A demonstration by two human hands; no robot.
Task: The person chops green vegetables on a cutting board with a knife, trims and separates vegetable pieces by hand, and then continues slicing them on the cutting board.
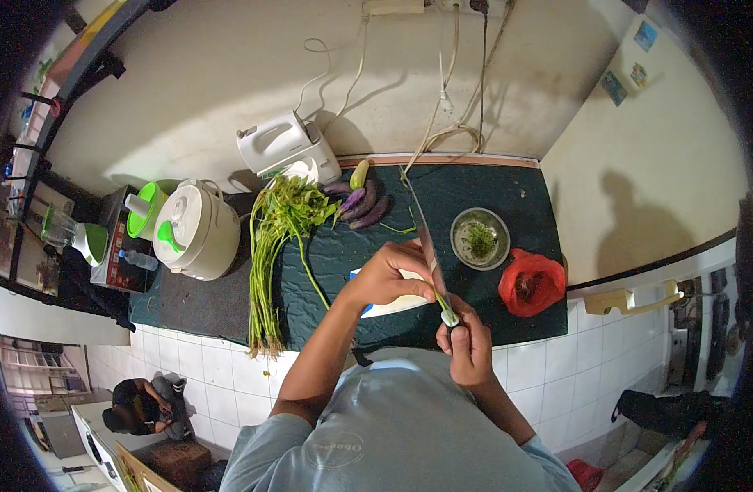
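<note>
In the middle of the frame, my left hand [395, 277] pinches a green stem [440, 300] and my right hand [467, 343] grips a knife [426, 238]. The stem looks light, bendy and easy to squash, so I'd hold it softly, away from the sharp edge.

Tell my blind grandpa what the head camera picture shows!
A person's right hand grips a knife while the left hand pinches a green stem beside it. Nearby are leafy greens, purple eggplants and a metal bowl of chopped greens.
</note>
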